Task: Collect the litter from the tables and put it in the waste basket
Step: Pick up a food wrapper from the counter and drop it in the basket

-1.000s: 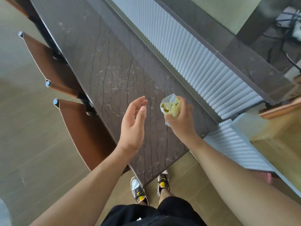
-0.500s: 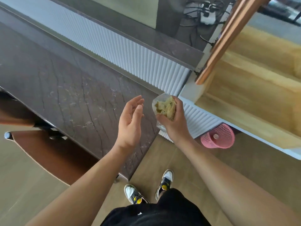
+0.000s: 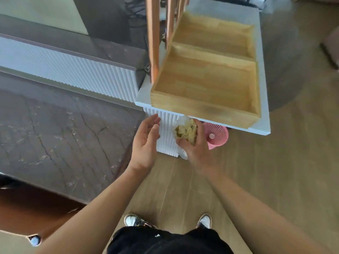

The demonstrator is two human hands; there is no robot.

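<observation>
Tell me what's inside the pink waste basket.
One small pale round item shows inside the pink waste basket. The right hand, gripping crumpled litter, covers its left side.

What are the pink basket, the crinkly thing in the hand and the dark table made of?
The pink basket looks like moulded plastic: its wall is a fine mesh of holes. The crinkly wrapper, held in the right hand, seems thin clear plastic film, creased and shiny. The dark table looks like polished stone, or a stone-look top, with pale veins.
</observation>
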